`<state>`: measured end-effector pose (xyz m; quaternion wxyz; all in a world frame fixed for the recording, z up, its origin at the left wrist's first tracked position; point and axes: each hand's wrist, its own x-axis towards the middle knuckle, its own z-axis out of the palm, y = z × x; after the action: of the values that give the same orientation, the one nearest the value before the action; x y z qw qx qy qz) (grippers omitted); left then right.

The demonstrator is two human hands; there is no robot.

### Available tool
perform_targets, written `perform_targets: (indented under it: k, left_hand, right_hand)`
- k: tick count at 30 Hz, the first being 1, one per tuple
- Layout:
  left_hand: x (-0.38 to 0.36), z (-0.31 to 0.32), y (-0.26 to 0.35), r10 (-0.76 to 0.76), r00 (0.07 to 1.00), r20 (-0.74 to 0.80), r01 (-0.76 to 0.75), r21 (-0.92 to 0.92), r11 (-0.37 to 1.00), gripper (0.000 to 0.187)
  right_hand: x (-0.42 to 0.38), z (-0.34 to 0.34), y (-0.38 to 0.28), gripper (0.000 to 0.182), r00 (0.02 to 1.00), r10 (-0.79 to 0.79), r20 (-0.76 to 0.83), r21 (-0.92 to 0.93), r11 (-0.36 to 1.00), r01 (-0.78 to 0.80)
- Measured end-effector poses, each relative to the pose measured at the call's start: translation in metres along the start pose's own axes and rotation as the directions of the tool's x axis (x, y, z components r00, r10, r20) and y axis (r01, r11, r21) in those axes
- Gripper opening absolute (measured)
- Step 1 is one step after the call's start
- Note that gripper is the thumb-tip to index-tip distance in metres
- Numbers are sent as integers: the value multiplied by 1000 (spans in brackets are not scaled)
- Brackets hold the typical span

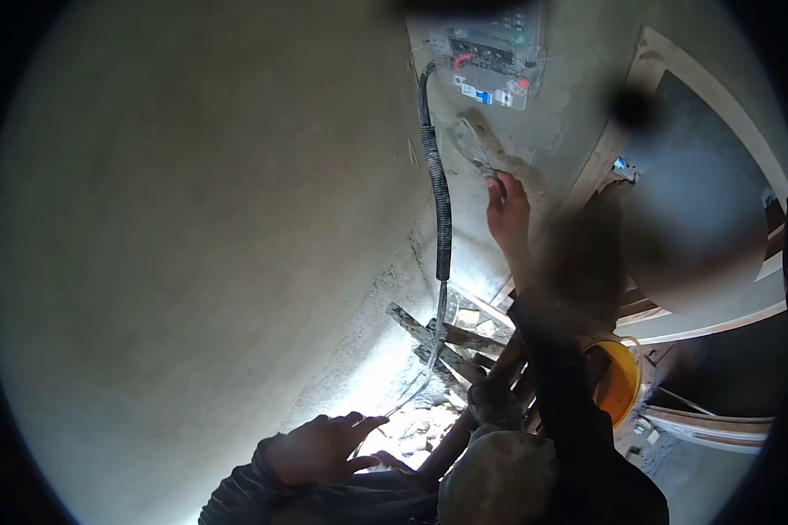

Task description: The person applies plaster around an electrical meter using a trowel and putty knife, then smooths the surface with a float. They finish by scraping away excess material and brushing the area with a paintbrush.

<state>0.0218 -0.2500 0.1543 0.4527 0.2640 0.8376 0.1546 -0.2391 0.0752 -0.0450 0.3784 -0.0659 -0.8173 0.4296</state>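
Observation:
A thick black cable (442, 210), partly in ribbed conduit, hangs down the wall from an electrical box (486, 66) with a clear cover. My right hand (510, 210) is raised below the box, its fingers curled round the end of a thin, pale looped wire or strip (473, 153), whose exact kind I cannot make out. At the lower left, my left hand (324, 446) has its fingers spread, palm down. The thin lower end of the cable reaches its index fingertip, and no firm grip on it shows.
Rough wooden pieces (451, 341) lie crossed at the wall's foot beside brightly lit rubble (416, 429). A yellow bucket (620, 381) stands at the right. Curved pale frames (727, 83) are further right. A rounded greyish shape (499, 477) is at the bottom.

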Motion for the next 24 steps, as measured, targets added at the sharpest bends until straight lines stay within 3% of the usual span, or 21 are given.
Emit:
perform_targets:
  k: [2,4,6,8,11,14,15,17,22,23,24]
  left_hand:
    - [1,5,-5,-59,998,-7,58,-40,998,66]
    - [5,10,-12,-29,998,-62,25,-62,998,66]
    - [8,12,-13,-89,995,-42,83,-121,989,66]
    - [10,16,-18,-131,991,-28,127,-121,985,66]
    - [13,22,-24,-181,984,5,180,-108,978,65]
    - [18,23,-26,-208,978,24,209,-154,966,64]
    - [19,24,-27,-211,977,40,214,-182,960,63]
    - [20,27,-31,-228,973,41,231,-206,951,64]
    - [24,20,-26,-329,935,134,349,-177,920,65]
    - [24,21,-27,-332,934,130,351,-182,918,65]
    - [24,23,-28,-333,934,130,352,-181,918,66]
  right_hand:
    - [3,23,6,26,1000,16,-6,61,998,-16]
    - [9,36,-3,31,988,102,118,289,948,-132]
    - [11,57,5,35,990,93,108,307,944,-123]
    - [21,71,1,35,969,121,217,545,808,-223]
    - [32,94,1,36,986,59,154,611,779,-142]
    - [36,115,28,36,982,26,187,682,716,-149]
    - [38,121,27,34,984,31,176,757,635,-155]
    - [37,128,27,33,981,26,193,759,630,-166]
    - [50,118,-19,33,979,1,206,762,627,-160]
    - [53,119,-31,33,985,-25,171,841,524,-133]
    - [56,128,-29,33,984,-29,174,843,521,-134]
